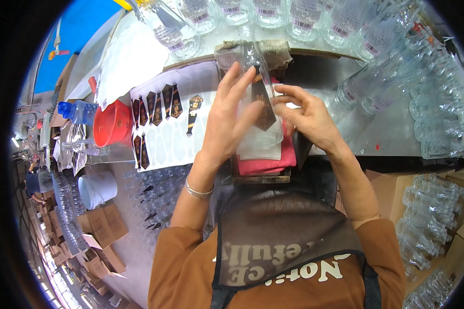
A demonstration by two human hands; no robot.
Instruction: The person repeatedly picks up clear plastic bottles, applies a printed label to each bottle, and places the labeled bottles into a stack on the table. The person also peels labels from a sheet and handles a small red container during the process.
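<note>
A clear glass bottle (267,138) lies in front of me with its neck pointing away, resting on a padded stand. On its upper face is a black tie-shaped label (263,105) with gold print. My left hand (229,116) is along the bottle's left side, fingers stretched out and apart, the thumb blurred over the glass. At the right side, my right hand (309,113) has bent, parted fingers, their tips close to the label's edge; contact there is hard to make out. Left of the bottle, a white backing sheet (180,147) carries several similar tie-shaped labels (167,101).
Clear bottles (301,26) stand along the far edge, and more lie at the right (443,126). A red bowl (112,123) sits at the left beside a blue-capped bottle (80,112). Red cloth (288,154) pads the stand. Below right, a cardboard box (386,193) holds bottles.
</note>
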